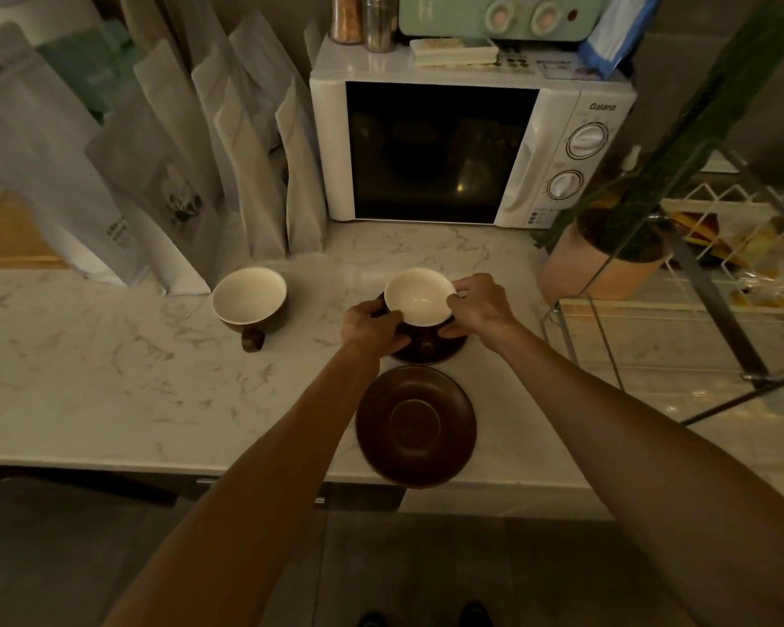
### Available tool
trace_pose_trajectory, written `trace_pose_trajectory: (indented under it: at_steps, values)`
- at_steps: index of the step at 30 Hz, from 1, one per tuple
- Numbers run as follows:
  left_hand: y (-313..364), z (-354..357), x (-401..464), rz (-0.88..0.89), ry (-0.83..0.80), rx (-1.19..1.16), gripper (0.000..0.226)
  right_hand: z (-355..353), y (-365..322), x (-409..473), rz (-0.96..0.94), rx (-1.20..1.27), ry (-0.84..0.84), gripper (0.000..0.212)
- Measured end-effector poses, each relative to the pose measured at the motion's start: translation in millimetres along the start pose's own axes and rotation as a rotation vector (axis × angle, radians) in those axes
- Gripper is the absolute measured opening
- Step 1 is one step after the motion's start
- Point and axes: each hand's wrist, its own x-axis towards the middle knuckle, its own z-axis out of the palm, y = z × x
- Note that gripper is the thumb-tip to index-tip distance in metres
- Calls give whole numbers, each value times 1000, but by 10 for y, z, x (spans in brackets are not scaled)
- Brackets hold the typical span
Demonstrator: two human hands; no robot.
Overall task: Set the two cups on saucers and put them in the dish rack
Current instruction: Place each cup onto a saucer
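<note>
A brown cup with a white inside (419, 296) sits on a brown saucer (431, 353) at the counter's middle. My left hand (372, 325) grips the cup and saucer from the left, and my right hand (478, 305) grips them from the right. A second brown saucer (416, 425) lies bare at the counter's front edge, just below the first. The second cup (249, 300) stands alone on the counter to the left, its handle pointing toward me. The wire dish rack (680, 305) stands at the right.
A white microwave (471, 151) stands behind the cups. Several white paper bags (177, 174) lean at the back left. A pink plant pot (603, 260) sits beside the rack. The marble counter (109, 377) ends near the bare saucer.
</note>
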Motion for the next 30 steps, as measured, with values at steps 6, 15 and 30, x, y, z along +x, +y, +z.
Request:
trace_pose_trajectory:
  at_steps: [6,15,30]
  values:
    - [-20,-12,25,7,2,9,51,-3,18,1,6,5,-10,30]
    - [-33,-42,-31,8,-31,29,52,15,48,-25,10,-15,14,30]
    - [252,-1128,-56,293,254,212,22,445,-590,-271,-428,-479,272,40]
